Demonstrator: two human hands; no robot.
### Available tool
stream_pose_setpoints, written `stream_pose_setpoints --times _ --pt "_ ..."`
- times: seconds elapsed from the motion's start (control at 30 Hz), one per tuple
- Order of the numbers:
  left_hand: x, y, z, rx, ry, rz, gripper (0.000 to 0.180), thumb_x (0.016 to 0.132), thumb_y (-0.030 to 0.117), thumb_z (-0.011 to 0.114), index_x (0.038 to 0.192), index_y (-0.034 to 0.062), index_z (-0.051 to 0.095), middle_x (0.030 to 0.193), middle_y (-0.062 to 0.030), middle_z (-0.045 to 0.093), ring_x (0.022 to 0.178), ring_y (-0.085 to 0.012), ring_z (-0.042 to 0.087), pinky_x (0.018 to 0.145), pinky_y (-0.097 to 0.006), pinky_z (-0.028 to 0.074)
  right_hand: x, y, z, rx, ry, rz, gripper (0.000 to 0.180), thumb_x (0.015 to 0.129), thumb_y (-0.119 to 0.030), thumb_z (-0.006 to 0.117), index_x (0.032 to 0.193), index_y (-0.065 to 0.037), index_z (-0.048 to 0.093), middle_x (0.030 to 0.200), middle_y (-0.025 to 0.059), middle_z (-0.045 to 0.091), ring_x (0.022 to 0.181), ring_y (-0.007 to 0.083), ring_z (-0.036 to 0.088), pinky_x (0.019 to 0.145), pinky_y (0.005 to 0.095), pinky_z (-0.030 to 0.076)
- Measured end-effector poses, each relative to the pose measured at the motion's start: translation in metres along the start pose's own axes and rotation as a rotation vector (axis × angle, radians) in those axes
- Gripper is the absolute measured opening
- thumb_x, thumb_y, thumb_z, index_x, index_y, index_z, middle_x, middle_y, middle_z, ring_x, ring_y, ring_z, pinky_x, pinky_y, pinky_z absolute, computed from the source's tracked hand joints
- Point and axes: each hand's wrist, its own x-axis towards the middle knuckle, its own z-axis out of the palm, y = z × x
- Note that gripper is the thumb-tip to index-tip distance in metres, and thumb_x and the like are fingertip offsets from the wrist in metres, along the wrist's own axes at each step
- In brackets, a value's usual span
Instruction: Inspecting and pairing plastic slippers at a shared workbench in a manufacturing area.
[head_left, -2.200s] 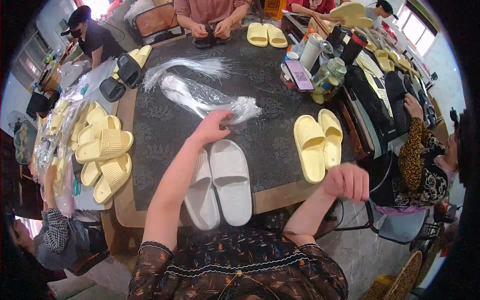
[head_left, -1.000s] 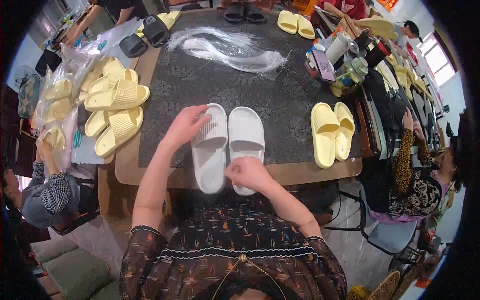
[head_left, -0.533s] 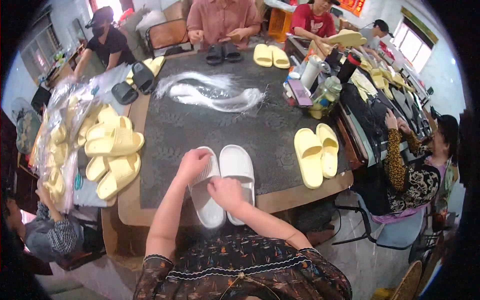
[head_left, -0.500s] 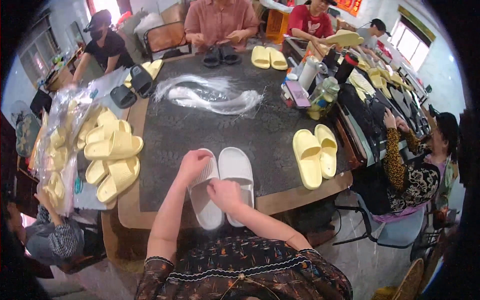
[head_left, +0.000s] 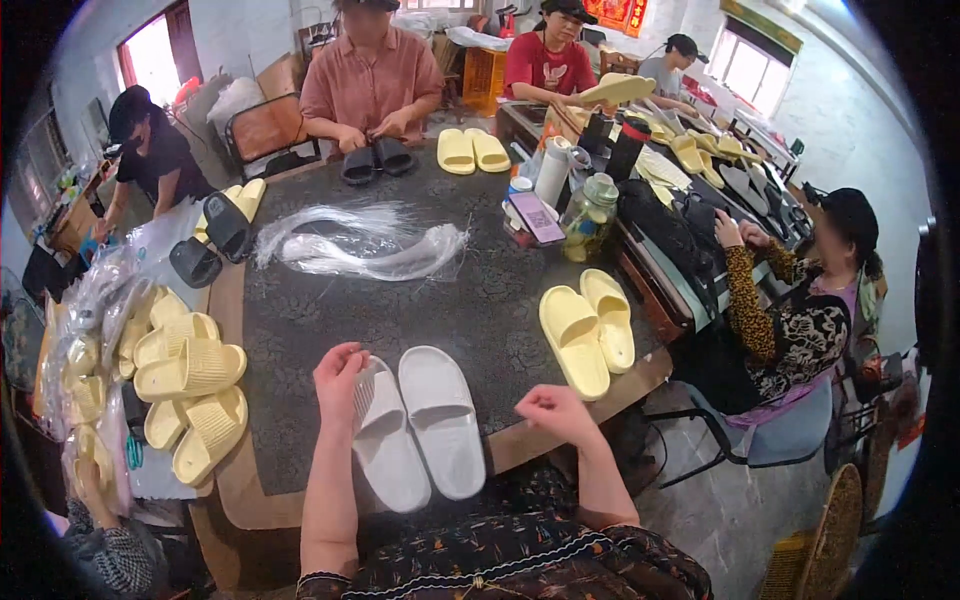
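A pair of light grey slippers (head_left: 447, 440) lies side by side on the near edge of the table, toes pointing away from me. My left hand (head_left: 340, 378) is beside the toe end of the left slipper, its fingers bent together; whether they hold anything is hidden. Right of the pair, my right hand (head_left: 562, 412) hovers over the table edge with curled, pinched fingers. Anything in that pinch is too small to make out. Farther back lies a loose bundle of clear, thin plastic strands (head_left: 375, 250).
Yellow slippers (head_left: 575, 345) stand at the right edge; more yellow slippers (head_left: 190, 368) are piled at left near plastic bags. Bottles, a jar (head_left: 592, 215) and a phone (head_left: 537, 217) crowd the right corner. Across the table, a person handles black slippers (head_left: 375, 160); others work around.
My right hand has left the grey slippers and moved right. My left hand has shifted off the left slipper's strap to its outer side. The whole view has tilted and shifted.
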Motion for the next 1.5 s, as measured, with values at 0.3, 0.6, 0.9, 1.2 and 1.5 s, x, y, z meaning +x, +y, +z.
stream_pose_setpoints --times 0.3,0.6,0.9,1.2,1.5 --pt "0.002 -0.002 0.007 0.007 0.036 -0.025 0.014 0.089 0.006 0.058 0.099 -0.0019 0.063 0.086 -0.0065 0.066 0.079 -0.0117 0.061 0.074 -0.025 0.049 0.013 -0.008 0.022 0.945 0.018 -0.260 0.009 0.090 -0.015 0.057 0.085 -0.008 0.054 0.084 0.0063 0.065 0.059 0.0075 0.054 0.049 0.0198 0.041" --pt "0.014 0.002 0.001 0.533 -0.249 0.065 0.018 0.087 0.012 0.058 0.098 0.0001 0.065 0.086 -0.0066 0.068 0.081 -0.0128 0.062 0.075 -0.028 0.048 -0.002 -0.011 0.074 0.110 -0.412 0.015 0.015 0.092 -0.021 0.055 0.091 -0.006 0.058 0.069 0.0020 0.059 0.056 0.0072 0.053 0.049 0.0225 0.043" --pt "0.020 -0.017 0.037 0.644 -0.547 0.086 0.019 0.087 0.019 0.060 0.094 0.0010 0.064 0.086 -0.0099 0.066 0.077 -0.0166 0.060 0.071 -0.031 0.047 0.042 0.004 0.125 0.297 -0.432 0.083 0.018 0.089 -0.015 0.050 0.083 0.000 0.057 0.063 0.0028 0.052 0.054 0.0145 0.050 0.051 0.0263 0.041" --pt "0.009 -0.006 0.045 0.623 -0.638 0.031 0.020 0.087 0.020 0.060 0.091 0.0006 0.062 0.078 -0.0076 0.063 0.074 -0.0158 0.058 0.069 -0.031 0.046 0.052 -0.003 0.155 1.166 -0.021 0.307 0.015 0.082 0.008 0.036 0.090 -0.002 0.044 0.074 0.0067 0.043 0.059 0.0161 0.039 0.051 0.0297 0.033" --pt "-0.004 -0.008 0.054 0.599 -0.670 -0.146 0.017 0.088 0.018 0.061 0.091 0.0013 0.065 0.082 -0.0012 0.065 0.077 -0.0072 0.055 0.070 -0.025 0.045 0.036 0.003 0.151 1.145 0.030 0.386 0.018 0.081 0.008 0.036 0.089 -0.003 0.048 0.074 0.0063 0.045 0.059 0.0160 0.040 0.050 0.0307 0.033"
